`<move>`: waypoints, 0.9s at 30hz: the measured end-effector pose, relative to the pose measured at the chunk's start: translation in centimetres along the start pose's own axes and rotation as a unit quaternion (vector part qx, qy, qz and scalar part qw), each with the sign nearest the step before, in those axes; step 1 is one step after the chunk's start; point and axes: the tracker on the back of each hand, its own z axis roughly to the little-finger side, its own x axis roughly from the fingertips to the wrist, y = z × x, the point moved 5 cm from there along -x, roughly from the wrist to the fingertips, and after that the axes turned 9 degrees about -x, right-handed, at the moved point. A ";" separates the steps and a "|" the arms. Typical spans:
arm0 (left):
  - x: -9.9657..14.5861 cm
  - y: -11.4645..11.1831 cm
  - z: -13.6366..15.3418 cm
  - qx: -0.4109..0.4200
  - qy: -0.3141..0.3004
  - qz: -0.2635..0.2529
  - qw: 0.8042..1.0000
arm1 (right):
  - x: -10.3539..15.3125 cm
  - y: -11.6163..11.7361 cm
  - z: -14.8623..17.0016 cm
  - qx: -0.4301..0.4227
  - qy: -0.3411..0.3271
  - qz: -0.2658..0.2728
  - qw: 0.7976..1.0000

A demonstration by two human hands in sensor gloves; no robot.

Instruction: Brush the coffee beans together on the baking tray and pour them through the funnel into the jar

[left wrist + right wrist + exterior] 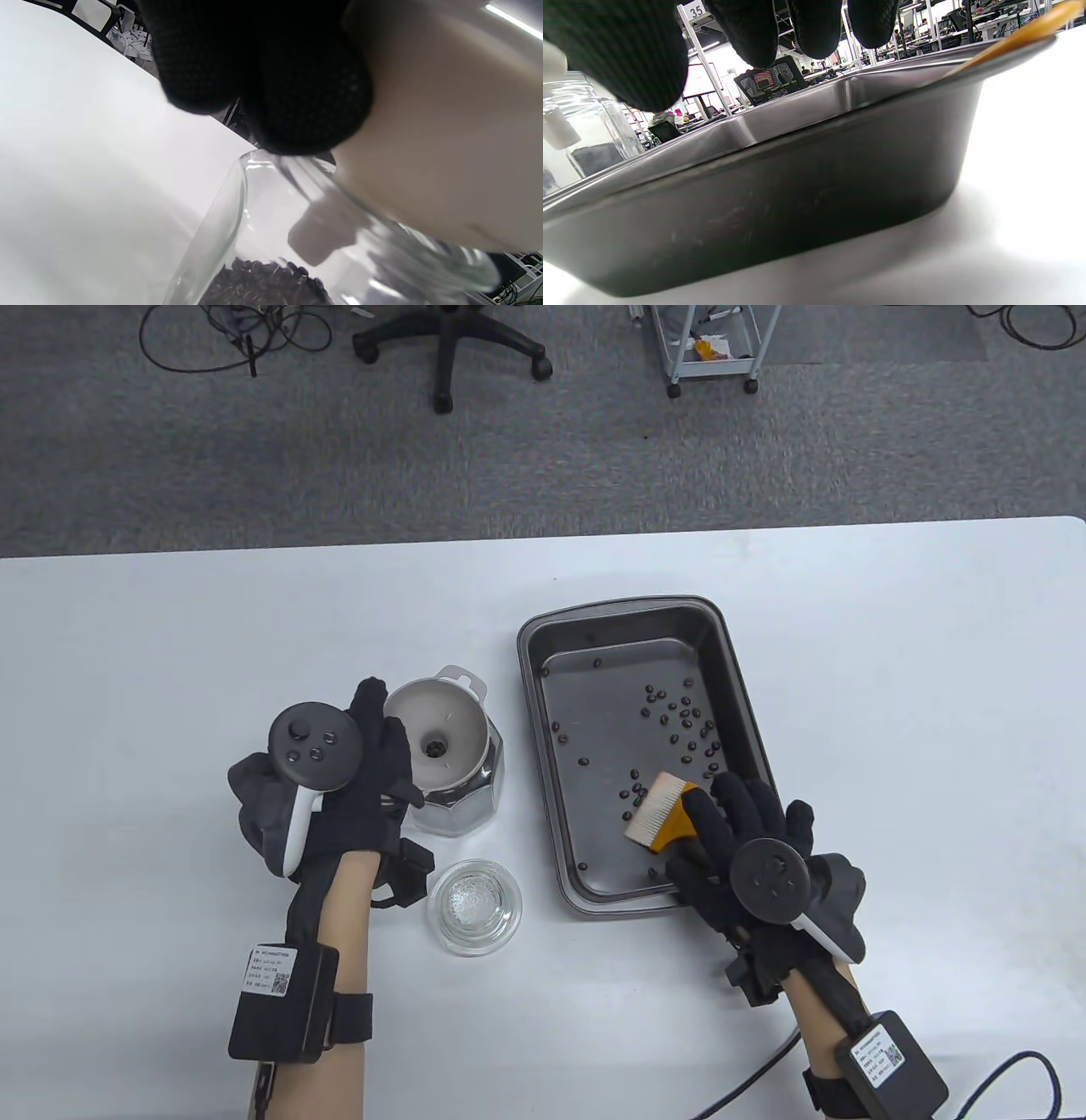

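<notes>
A dark grey baking tray (585, 704) lies right of centre with coffee beans (683, 721) scattered over its floor, most toward the far right. My right hand (730, 831) holds a brush (657, 813) with an orange handle, its pale bristles down on the tray floor near the front right. The right wrist view shows the tray's outer wall (797, 178) and the brush handle (1022, 34) above its rim. A beige funnel (441, 729) sits in a glass jar (467, 806) left of the tray. My left hand (377, 755) grips the funnel's left side. The jar (220, 220) holds beans (263, 284).
A round glass lid (475, 908) lies on the white table in front of the jar, between my two forearms. Beyond the table's far edge are grey carpet, an office chair base (450, 347) and a wheeled cart (713, 347).
</notes>
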 end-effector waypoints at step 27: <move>2.6 -0.6 5.1 0.033 -0.038 -0.016 0.999 | -0.4 -0.5 1.7 -0.024 0.026 0.002 0.999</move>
